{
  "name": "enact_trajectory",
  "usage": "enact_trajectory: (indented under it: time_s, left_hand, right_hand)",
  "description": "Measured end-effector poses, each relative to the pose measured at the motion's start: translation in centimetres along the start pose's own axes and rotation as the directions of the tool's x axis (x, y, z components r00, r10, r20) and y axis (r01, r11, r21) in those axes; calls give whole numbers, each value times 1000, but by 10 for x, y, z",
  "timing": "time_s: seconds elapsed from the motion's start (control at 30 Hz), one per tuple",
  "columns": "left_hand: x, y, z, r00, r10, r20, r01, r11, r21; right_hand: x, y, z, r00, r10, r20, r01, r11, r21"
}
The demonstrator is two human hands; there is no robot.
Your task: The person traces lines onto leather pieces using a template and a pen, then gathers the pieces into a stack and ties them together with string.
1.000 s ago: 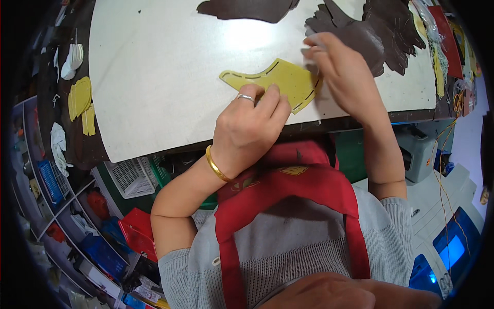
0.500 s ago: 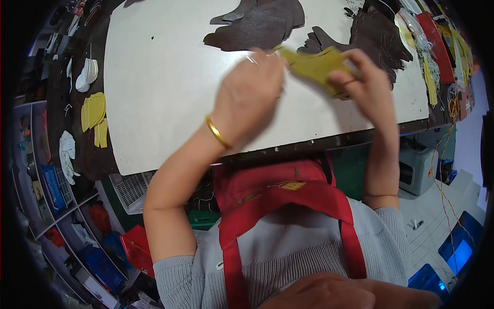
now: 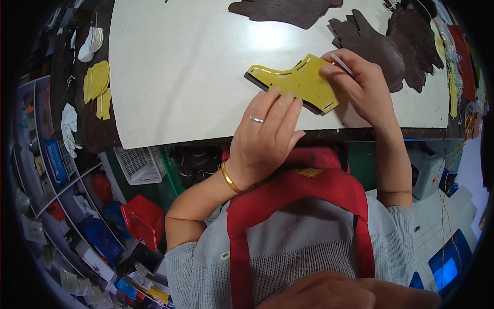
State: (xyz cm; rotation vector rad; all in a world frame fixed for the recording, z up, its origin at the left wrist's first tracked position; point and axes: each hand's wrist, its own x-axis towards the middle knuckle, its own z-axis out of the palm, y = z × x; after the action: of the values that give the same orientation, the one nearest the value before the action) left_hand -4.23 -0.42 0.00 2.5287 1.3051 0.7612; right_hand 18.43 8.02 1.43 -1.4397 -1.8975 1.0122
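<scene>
A yellow shoe-pattern template (image 3: 301,82) with slots cut in it lies flat on the white table board (image 3: 175,77). Dark brown leather (image 3: 256,81) shows from beneath its left end and near edge. My left hand (image 3: 270,126) rests at the near edge, fingers stretched out over the template and leather. At the right end is my right hand (image 3: 357,85), its thumb on the template and a slim silver pen-like stick (image 3: 342,65) held between its fingers. The stick's lower part is hidden by the hand.
Brown leather pieces lie in a stack (image 3: 288,11) at the far edge and a spread pile (image 3: 388,49) on the right. Yellow pieces (image 3: 96,82) and a white glove (image 3: 69,129) sit at the left. A white basket (image 3: 139,167) and shelves (image 3: 67,190) stand below.
The template, raised in my right hand before, now lies on the board over brown leather. My left hand has come nearer to me and flattened. The whole view has shifted.
</scene>
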Motion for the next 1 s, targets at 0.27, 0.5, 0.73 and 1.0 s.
enact_trajectory:
  time_s: [0.27,0.5,0.73,1.0]
  left_hand:
    - [-6,-3,6,998,-61,31,62,998,-29]
    - [9,-23,9,997,54,-59,-47,992,116]
    - [25,-25,-7,988,145,49,-153,965,215]
    - [16,-14,6,981,192,23,-192,952,237]
  right_hand:
    - [-4,-3,15,1000,-31,-4,30,973,-229]
    - [0,1,-1,998,60,13,-57,989,-137]
    - [-13,7,6,992,-65,-110,28,951,-308]
    - [14,-24,-10,881,-459,-114,330,769,-548]
